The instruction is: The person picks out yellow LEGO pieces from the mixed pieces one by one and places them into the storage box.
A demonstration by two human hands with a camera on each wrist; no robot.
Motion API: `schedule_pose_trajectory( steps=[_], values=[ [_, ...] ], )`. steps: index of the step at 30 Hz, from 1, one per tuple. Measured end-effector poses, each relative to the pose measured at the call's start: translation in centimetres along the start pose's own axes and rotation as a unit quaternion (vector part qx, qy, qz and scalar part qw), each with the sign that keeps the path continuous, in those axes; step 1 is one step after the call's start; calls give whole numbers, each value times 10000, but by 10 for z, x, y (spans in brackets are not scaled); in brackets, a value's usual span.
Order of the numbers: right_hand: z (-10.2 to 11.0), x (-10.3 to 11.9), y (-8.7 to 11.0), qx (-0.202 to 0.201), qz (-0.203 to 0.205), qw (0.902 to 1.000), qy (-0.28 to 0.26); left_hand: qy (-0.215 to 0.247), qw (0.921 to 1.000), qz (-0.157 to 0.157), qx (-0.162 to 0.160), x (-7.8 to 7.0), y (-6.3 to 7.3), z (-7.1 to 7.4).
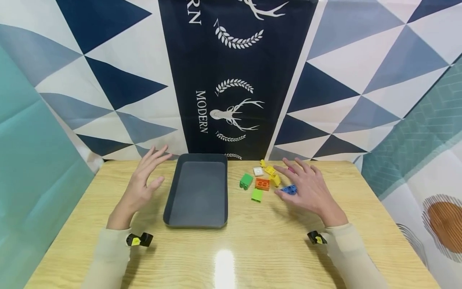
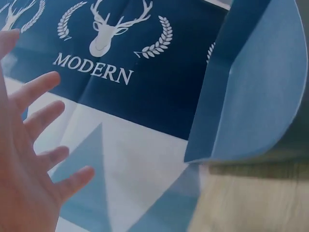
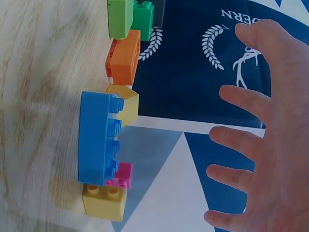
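Note:
Raised beside the dark grey tray [image 1: 199,196], my left hand [image 1: 142,185] has its fingers spread and holds nothing. In the left wrist view, that hand [image 2: 26,159] is apart from the tray's corner. My right hand [image 1: 306,189] hovers over the right side of the toy bricks, fingers spread and holding nothing. Nearest to it is a blue brick [image 3: 94,137], partly covered by the hand in the head view. Around lie a pink brick [image 3: 120,175], an orange brick [image 1: 262,184], a green brick [image 1: 246,181], a lime brick [image 1: 257,195], a white piece [image 1: 258,171] and several yellow bricks [image 1: 275,180].
Everything stands on a light wooden table [image 1: 267,249]. A patterned cloth backdrop [image 1: 234,60] rises right behind its far edge, with a teal cloth [image 1: 32,180] on the left and another patterned cloth [image 1: 426,168] on the right.

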State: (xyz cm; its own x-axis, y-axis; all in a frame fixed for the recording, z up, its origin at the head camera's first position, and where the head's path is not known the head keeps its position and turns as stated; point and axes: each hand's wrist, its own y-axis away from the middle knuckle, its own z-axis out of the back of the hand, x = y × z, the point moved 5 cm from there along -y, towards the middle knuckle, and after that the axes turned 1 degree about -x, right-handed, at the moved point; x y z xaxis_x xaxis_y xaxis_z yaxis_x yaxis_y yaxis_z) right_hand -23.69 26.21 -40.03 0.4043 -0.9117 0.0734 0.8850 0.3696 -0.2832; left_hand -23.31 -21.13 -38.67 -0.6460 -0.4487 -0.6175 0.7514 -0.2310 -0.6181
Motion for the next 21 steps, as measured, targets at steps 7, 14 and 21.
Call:
schedule_pose_trajectory(
  steps=[7,14,21],
  values=[
    [2,-3,1,-10,-4,10000,20,1297,9896,555,-273,16,9,-5],
    [3,-4,1,58,-34,10000,23,1265,9907,458,-201,31,11,-16],
    [2,-3,0,49,-36,10000,-33,1552,9875,198,-188,47,19,-26]
  ],
)
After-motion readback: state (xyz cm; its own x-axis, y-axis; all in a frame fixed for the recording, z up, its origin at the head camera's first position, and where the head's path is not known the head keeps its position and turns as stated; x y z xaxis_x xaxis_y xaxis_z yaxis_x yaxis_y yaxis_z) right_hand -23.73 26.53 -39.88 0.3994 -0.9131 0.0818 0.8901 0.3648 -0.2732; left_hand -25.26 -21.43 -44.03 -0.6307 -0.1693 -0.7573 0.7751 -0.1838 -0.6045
